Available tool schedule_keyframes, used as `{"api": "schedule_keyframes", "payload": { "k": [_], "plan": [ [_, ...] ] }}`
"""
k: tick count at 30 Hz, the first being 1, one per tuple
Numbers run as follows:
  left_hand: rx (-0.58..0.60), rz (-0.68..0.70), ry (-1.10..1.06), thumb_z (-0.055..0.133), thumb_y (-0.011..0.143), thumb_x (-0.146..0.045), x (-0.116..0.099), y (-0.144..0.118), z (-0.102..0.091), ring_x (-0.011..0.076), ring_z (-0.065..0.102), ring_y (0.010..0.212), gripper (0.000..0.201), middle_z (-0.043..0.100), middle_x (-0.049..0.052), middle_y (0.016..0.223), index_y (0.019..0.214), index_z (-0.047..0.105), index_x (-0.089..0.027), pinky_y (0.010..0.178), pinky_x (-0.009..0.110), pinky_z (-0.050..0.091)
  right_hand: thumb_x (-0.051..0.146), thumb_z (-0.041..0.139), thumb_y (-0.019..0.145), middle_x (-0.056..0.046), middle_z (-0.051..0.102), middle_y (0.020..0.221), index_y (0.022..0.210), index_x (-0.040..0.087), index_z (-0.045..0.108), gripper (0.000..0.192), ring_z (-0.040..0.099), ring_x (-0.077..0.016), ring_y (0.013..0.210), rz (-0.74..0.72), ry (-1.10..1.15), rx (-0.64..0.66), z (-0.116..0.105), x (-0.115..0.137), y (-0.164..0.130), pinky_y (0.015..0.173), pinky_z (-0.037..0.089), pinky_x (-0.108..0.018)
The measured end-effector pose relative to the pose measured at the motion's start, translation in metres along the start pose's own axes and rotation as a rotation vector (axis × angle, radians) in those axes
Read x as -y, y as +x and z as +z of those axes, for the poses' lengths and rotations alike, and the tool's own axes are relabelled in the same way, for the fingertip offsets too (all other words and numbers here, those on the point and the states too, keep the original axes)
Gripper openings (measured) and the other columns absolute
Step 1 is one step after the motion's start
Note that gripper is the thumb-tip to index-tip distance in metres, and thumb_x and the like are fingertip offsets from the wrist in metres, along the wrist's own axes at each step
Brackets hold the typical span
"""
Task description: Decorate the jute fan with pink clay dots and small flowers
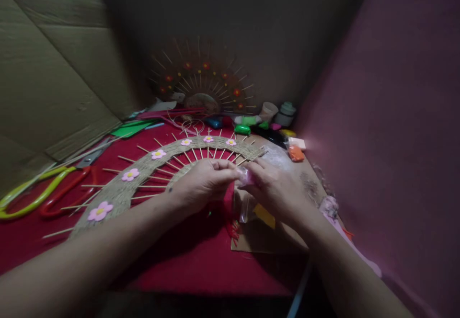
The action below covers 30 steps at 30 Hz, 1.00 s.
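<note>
Between my two hands is a small clear plastic packet with something pink in it (pixel 246 176). My left hand (pixel 206 181) pinches its left end, and my right hand (pixel 275 186) has its fingers closed around the right side. Beneath and beyond my left hand lies a half-round fan of woven fibre (pixel 142 167) with thin sticks radiating out. Several pink flowers with yellow centres (pixel 130 175) sit along its band. Under my right hand is a piece of brown cardboard (pixel 251 241), with a yellow piece (pixel 265 215) and clear plastic on it.
Yellow-handled scissors (pixel 39 188) and a red-handled pair (pixel 68 196) lie at the left. A second fan with red flowers (pixel 205 66) leans at the back. Small coloured packets, including an orange one (pixel 295 153), and a jar (pixel 286 113) stand behind. A pink wall (pixel 388 131) rises at the right.
</note>
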<state>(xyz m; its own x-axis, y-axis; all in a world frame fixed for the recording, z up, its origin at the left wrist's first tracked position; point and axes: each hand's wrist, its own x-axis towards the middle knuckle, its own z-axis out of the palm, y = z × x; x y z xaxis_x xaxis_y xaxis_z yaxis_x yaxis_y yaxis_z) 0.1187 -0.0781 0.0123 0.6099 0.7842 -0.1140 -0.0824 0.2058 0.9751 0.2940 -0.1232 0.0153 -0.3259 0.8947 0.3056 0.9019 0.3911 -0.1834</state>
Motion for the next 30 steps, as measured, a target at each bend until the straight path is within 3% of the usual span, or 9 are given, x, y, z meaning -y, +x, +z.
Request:
{"api": "schedule_keyframes", "payload": {
  "k": [2,4,6,8,12,18,23,30],
  "plan": [
    [0.025,0.007,-0.281,0.063,0.075,-0.022,-0.003,0.002,-0.005,0.0039,0.024,0.040,0.024,0.028,-0.008,0.047,0.057,0.049,-0.015,0.039,0.018,0.021,0.018,0.058,0.081,-0.004,0.057,0.085,0.087,0.018,0.056,0.006,0.048,-0.0156,0.071,0.038,0.022,-0.017,0.001,-0.006,0.000,0.060,0.034,-0.027],
    [0.024,0.070,-0.400,0.065,0.074,-0.017,-0.006,0.004,-0.009,0.0029,0.029,0.041,0.024,0.031,-0.007,0.049,0.056,0.050,-0.013,0.040,0.016,0.025,0.018,0.060,0.078,-0.004,0.056,0.082,0.083,0.018,0.054,0.008,0.047,-0.0157,0.071,0.066,0.081,-0.045,0.001,-0.011,0.000,0.060,0.033,-0.027],
    [0.013,0.086,-0.394,0.068,0.073,-0.015,-0.007,0.005,-0.010,0.0024,0.039,0.044,0.010,0.044,-0.005,0.053,0.068,0.061,-0.010,0.042,0.014,0.030,0.019,0.061,0.078,-0.003,0.056,0.079,0.081,0.018,0.053,0.008,0.047,-0.0153,0.069,0.077,0.153,-0.071,0.001,-0.013,0.000,0.060,0.033,-0.027],
    [-0.009,0.069,-0.352,0.070,0.073,-0.016,-0.005,0.005,-0.010,0.0040,0.050,0.050,0.011,0.057,0.000,0.063,0.082,0.067,-0.009,0.044,0.014,0.036,0.019,0.060,0.079,-0.002,0.055,0.078,0.082,0.018,0.052,0.008,0.047,-0.0151,0.069,0.072,0.191,-0.087,0.000,-0.013,0.000,0.060,0.033,-0.027],
    [-0.027,0.046,-0.330,0.071,0.072,-0.016,-0.002,0.004,-0.007,0.0118,0.063,0.062,0.012,0.068,0.007,0.076,0.082,0.068,-0.011,0.048,0.017,0.044,0.018,0.059,0.078,-0.002,0.054,0.078,0.082,0.019,0.052,0.008,0.047,-0.0150,0.068,0.075,0.219,-0.093,0.000,-0.011,0.000,0.059,0.033,-0.027],
    [-0.069,0.064,-0.359,0.067,0.071,-0.006,-0.002,0.004,-0.005,0.0092,0.060,0.055,0.021,0.067,0.004,0.069,0.090,0.066,-0.015,0.047,0.016,0.046,0.021,0.057,0.078,-0.002,0.056,0.077,0.083,0.018,0.054,0.007,0.049,-0.0153,0.069,0.106,0.299,-0.212,0.001,-0.021,-0.002,0.062,0.036,-0.028],
    [-0.028,0.061,-0.377,0.059,0.074,-0.002,0.003,0.008,-0.007,0.0088,0.059,0.056,0.011,0.062,0.004,0.066,0.079,0.067,-0.008,0.050,0.017,0.049,0.025,0.061,0.078,-0.001,0.055,0.073,0.081,0.018,0.056,0.010,0.048,-0.0138,0.065,0.136,0.320,-0.284,-0.001,-0.026,-0.003,0.061,0.037,-0.027],
    [-0.067,-0.008,-0.395,0.054,0.077,0.001,0.003,0.009,-0.006,0.0120,0.063,0.063,0.018,0.064,0.009,0.075,0.087,0.068,-0.004,0.062,0.022,0.054,0.027,0.063,0.077,-0.004,0.059,0.077,0.089,0.016,0.060,0.016,0.051,-0.0157,0.068,0.162,0.303,-0.301,-0.004,-0.028,-0.001,0.063,0.039,-0.029]
  ]
}}
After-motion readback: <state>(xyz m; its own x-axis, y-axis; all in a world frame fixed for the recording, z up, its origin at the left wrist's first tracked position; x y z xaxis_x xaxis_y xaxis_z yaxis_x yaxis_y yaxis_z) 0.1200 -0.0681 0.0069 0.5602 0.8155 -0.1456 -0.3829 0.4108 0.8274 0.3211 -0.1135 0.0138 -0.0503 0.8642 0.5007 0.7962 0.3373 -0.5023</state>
